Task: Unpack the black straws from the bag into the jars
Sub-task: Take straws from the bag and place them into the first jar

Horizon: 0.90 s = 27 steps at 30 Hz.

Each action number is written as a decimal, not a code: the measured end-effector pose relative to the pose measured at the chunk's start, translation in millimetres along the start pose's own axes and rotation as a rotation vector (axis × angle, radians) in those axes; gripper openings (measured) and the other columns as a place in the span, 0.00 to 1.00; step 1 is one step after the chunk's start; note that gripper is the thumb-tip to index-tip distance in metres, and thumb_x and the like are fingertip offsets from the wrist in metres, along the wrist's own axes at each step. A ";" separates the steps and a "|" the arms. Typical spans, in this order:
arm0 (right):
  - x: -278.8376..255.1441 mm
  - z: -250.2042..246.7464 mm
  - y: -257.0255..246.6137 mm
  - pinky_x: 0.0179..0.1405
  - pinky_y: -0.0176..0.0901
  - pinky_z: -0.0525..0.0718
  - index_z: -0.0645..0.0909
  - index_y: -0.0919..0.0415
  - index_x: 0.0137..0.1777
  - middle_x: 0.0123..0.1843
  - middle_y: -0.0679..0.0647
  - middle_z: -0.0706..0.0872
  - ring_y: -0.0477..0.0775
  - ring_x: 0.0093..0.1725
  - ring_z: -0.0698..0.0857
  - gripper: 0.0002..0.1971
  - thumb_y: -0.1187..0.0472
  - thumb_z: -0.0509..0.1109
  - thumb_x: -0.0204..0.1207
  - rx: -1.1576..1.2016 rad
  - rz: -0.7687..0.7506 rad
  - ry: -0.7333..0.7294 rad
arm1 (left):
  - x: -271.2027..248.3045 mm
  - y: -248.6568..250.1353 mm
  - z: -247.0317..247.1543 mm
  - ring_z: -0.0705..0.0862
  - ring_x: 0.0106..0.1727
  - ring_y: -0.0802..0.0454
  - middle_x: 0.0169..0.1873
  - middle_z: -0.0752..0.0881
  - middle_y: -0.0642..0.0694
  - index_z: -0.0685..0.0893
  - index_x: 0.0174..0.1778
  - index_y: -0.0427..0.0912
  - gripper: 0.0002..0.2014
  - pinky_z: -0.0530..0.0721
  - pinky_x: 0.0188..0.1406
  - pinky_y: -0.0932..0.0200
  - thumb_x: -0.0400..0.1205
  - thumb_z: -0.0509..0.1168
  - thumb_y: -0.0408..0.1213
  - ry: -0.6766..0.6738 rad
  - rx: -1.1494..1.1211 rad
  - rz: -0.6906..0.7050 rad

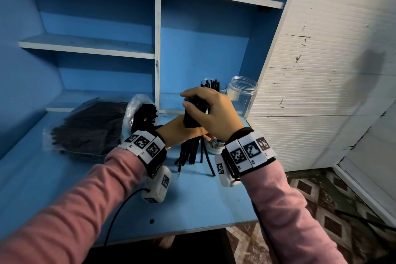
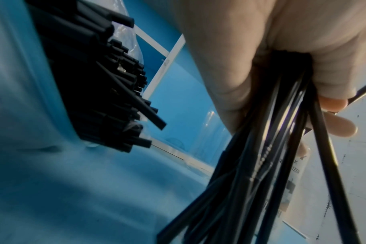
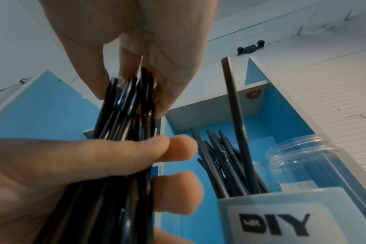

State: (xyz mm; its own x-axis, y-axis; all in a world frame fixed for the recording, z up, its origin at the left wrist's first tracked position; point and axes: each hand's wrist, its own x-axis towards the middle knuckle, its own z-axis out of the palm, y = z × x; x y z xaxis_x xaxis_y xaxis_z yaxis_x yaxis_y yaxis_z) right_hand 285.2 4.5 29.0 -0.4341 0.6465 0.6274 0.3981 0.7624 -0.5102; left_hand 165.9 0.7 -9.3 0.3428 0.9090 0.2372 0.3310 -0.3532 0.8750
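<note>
Your left hand [image 1: 182, 132] grips a bundle of black straws [image 1: 192, 113] mid-length, fingers curled round it; your right hand [image 1: 211, 111] pinches its upper ends. The bundle stands above the blue table [image 1: 64, 188], near the jars. One jar [image 3: 226, 166] holds straws; the clear jar [image 1: 243, 94] beside it looks empty. The bag [image 1: 137, 111], left, is packed with straws. Only your right wrist view shows a "DIY" label [image 3: 276, 222], cut off below.

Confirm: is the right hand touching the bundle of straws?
Touching. In the right wrist view, the right hand has its fingers wrapped around the bundle of black straws; the head view shows the same grip.
</note>
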 end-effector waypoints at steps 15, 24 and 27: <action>-26.5 17.7 16.4 0.36 0.33 0.77 0.83 0.64 0.37 0.33 0.54 0.85 0.50 0.34 0.82 0.02 0.67 0.71 0.70 -0.028 0.124 0.097 | -1.2 -2.9 -24.9 0.88 0.55 0.52 0.55 0.87 0.39 0.82 0.53 0.38 0.10 0.85 0.58 0.61 0.88 0.54 0.31 0.275 -0.552 -0.019; -35.6 41.1 23.4 0.33 0.26 0.75 0.86 0.63 0.42 0.36 0.55 0.89 0.53 0.36 0.85 0.04 0.70 0.71 0.72 -0.129 0.248 -0.114 | 0.4 2.3 -25.6 0.85 0.62 0.49 0.53 0.88 0.43 0.80 0.50 0.38 0.11 0.82 0.65 0.58 0.89 0.52 0.31 0.283 -0.639 0.108; -34.3 42.0 21.5 0.32 0.16 0.71 0.87 0.64 0.45 0.38 0.56 0.89 0.49 0.33 0.81 0.07 0.72 0.68 0.73 -0.138 0.283 -0.066 | 0.4 3.1 -27.5 0.84 0.65 0.45 0.54 0.88 0.43 0.80 0.50 0.38 0.11 0.80 0.67 0.57 0.89 0.52 0.32 0.295 -0.647 0.125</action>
State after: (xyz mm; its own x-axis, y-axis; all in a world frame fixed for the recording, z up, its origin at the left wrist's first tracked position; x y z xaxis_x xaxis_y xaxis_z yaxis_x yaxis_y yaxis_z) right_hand 274.6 -0.1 -28.2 -0.3402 0.8363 0.4301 0.6141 0.5439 -0.5719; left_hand 142.9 6.0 5.1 0.0622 0.9247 0.3756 -0.3134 -0.3392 0.8869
